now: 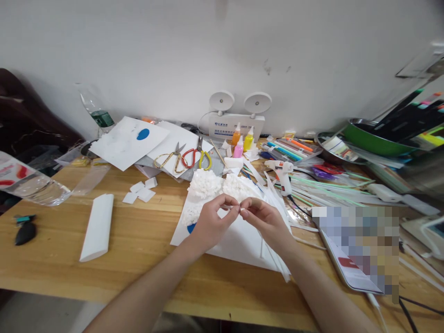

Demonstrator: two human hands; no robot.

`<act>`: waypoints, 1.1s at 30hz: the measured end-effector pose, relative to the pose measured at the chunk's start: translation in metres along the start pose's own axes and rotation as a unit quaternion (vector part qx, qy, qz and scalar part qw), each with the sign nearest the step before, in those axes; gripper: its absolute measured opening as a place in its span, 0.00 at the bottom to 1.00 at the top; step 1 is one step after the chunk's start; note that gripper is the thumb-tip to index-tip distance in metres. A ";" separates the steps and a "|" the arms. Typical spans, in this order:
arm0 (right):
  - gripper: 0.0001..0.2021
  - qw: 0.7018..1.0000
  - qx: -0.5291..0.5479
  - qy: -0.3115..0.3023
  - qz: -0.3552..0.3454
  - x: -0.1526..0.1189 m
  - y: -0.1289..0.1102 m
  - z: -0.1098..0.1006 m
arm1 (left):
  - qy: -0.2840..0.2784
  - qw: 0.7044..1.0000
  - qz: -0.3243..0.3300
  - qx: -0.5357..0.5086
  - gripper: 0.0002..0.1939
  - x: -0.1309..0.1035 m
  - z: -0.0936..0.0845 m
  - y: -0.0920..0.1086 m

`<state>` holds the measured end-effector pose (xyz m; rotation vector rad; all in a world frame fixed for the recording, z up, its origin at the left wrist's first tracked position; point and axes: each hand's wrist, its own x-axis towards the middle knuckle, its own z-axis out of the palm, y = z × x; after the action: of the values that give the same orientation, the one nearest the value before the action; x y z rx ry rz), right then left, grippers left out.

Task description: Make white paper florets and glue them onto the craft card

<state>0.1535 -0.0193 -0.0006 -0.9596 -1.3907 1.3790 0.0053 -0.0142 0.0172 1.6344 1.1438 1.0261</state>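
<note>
Fingertips of my left hand (217,219) and my right hand (265,222) meet in a pinch above a white paper sheet (232,247). Whatever sits between them is too small to name; only a tiny pale bit shows by the right thumb. Just beyond the hands lie ruffled white clusters (204,183), looking like crumpled paper, along the sheet's far side. A blue patch (190,228) peeks out beside my left wrist. Thin white strips (274,203) lie under and beside my right hand.
A white glue gun (282,175), scissors (170,157), small paint bottles (238,147) and pens (287,150) stand or lie behind. Left are paper squares (142,190), a folded white paper (97,226) and a water bottle (34,180). A phone (347,263) with a cable lies right.
</note>
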 end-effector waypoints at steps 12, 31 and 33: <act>0.06 0.997 -0.038 0.045 -0.042 0.001 0.003 -0.004 | 0.022 0.999 -0.013 -0.023 0.07 0.001 0.000 0.001; 0.07 0.990 -0.126 0.035 -0.051 0.000 0.002 -0.003 | 0.039 0.997 0.020 0.065 0.06 -0.001 0.001 0.000; 0.07 0.986 -0.151 0.044 -0.062 0.000 0.002 -0.003 | 0.040 0.996 0.033 0.076 0.07 -0.001 0.001 0.000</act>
<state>0.1562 -0.0185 -0.0032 -1.0944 -1.5939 1.0383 0.0057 -0.0158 0.0172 1.7732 1.2555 1.0777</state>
